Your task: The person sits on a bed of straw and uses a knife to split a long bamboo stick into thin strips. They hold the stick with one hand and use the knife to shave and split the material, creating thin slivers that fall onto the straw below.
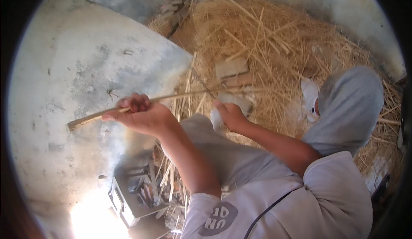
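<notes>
My left hand (143, 113) is closed around a long, thin split-bamboo strip (83, 121), its thick end sticking out past the thumb toward the left wall. From there the strip runs right, at a slight upward slant, to just above my right hand (231, 115). That hand is closed on a narrow, dark, blade-like tool (201, 81), which points up and left and crosses the strip; its handle is hidden in my fingers. Whether the blade touches the strip, I cannot tell.
Shavings and loose strips (279, 37) cover the floor ahead. Beyond my right hand lie a flat block (231, 68) and a reddish brick (238, 81). A stained wall (64, 67) rises at the left. An open box (133, 194) with odds and ends stands at the lower left.
</notes>
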Tool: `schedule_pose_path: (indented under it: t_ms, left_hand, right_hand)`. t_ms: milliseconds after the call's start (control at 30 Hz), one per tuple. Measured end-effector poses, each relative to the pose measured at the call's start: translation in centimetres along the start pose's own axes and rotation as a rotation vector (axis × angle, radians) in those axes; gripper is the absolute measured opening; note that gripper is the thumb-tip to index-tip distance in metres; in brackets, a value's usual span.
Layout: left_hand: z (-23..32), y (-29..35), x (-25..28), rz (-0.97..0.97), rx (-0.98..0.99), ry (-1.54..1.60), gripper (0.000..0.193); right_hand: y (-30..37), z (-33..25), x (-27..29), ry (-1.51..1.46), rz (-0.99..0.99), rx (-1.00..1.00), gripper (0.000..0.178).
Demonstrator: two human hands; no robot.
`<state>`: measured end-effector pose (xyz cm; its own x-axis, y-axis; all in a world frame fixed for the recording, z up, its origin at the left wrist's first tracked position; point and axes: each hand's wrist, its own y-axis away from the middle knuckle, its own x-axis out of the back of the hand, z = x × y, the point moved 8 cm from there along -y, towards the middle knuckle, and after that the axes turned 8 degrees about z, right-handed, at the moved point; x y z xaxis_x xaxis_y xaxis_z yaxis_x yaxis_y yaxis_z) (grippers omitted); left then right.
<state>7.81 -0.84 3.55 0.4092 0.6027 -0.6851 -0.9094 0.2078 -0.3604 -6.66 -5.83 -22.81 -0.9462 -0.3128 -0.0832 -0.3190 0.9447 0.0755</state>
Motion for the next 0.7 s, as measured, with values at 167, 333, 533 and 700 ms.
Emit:
schedule_pose_path:
  t_ms: [167, 333, 533, 700]
  left_hand:
    - [0.2, 0.9, -0.1, 0.19, -0.011, -0.039, 0.059]
    - [0.6, -0.2, 1.5, 0.243, -0.017, -0.063, 0.059]
    - [0.8, 0.7, 0.3, 0.21, -0.061, -0.054, 0.061]
    - [0.3, 0.6, 1.1, 0.177, -0.044, -0.067, 0.06]
  right_hand:
    - [1.0, -2.0, -1.1, -0.066, -0.022, 0.086, 0.059]
    - [2.6, -5.1, -1.4, 0.094, -0.065, 0.039, 0.063]
    - [-0.5, 1.9, 0.5, 0.161, -0.081, -0.175, 0.065]
    - [1.9, -2.3, -0.6, 0.035, -0.076, -0.073, 0.065]
